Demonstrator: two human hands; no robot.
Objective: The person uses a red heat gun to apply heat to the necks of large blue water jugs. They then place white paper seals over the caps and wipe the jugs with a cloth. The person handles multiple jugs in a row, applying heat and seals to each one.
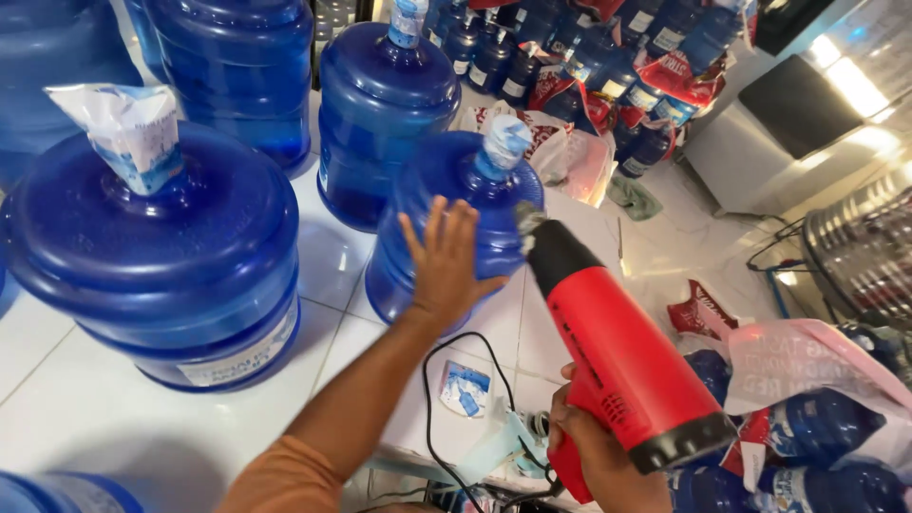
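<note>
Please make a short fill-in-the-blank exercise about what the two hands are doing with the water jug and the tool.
1. The left hand rests flat on a large ___ water jug.
2. The right hand holds a ___ heat gun.
3. The heat gun's nozzle points at the jug's ___.

Missing words: blue; red; cap

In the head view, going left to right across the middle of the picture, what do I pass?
Big blue water jug with a loose plastic sleeve on its neck → left hand flat on a tilted blue jug → red heat gun held in the right hand → red-and-white plastic bags.
</note>
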